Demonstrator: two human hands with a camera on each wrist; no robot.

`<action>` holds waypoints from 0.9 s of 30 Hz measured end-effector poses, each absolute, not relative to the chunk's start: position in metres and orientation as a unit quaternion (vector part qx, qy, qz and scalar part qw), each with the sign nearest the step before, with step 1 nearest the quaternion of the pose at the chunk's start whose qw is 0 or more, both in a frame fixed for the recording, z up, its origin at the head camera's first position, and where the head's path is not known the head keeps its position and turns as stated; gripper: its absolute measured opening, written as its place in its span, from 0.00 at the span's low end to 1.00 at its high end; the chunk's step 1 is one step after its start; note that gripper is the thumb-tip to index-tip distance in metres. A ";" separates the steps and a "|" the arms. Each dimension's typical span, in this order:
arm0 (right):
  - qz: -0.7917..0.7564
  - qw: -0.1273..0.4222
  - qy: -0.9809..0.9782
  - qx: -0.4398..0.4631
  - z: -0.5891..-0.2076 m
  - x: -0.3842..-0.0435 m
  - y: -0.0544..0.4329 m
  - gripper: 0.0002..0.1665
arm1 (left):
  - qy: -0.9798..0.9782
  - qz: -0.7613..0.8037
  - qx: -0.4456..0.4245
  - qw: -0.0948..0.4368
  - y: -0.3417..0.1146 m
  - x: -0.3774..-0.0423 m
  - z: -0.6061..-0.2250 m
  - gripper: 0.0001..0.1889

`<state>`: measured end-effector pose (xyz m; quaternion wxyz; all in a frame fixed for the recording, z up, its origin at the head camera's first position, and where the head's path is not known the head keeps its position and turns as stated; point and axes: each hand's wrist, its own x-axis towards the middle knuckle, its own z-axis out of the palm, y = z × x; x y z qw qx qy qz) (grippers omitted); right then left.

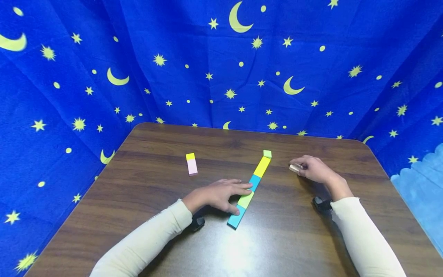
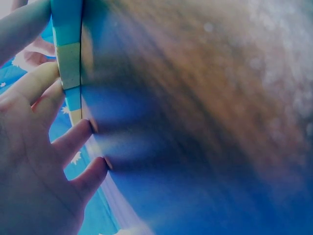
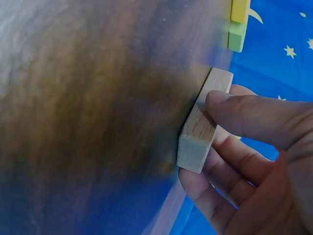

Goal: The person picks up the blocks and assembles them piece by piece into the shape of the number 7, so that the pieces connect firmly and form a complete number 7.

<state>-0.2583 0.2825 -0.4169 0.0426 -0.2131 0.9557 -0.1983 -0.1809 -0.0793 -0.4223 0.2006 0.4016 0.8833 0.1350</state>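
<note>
A slanting row of blocks runs across the table: a teal block [image 1: 236, 219] at the near end, then a light green block [image 1: 246, 199], another teal block [image 1: 256, 181] and a yellow block [image 1: 262, 167]. At the far end stands a small green block [image 1: 267, 154]. My left hand [image 1: 221, 195] rests against the row's left side, fingers spread and fairly straight, thumb by the near teal block. Right of the row, my right hand [image 1: 315, 170] pinches a plain wooden block [image 3: 203, 117] between thumb and fingers, low over or on the table; contact is unclear.
Left of the row, a pink block [image 1: 192, 167] lies end to end with a small yellow block [image 1: 190, 156]. The brown wooden table [image 1: 145, 161] ends at a blue curtain [image 1: 194, 46] with moons and stars, which hangs behind and at the sides.
</note>
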 end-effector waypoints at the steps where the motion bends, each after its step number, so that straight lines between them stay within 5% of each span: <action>1: -0.196 0.038 0.956 -0.215 -0.417 -0.259 0.282 0.23 | 0.884 0.134 0.401 0.200 -0.079 -0.181 -0.423 0.39; 27: -0.198 0.032 0.949 -0.244 -0.405 -0.284 0.267 0.25 | 0.885 0.142 0.395 0.203 -0.078 -0.178 -0.422 0.38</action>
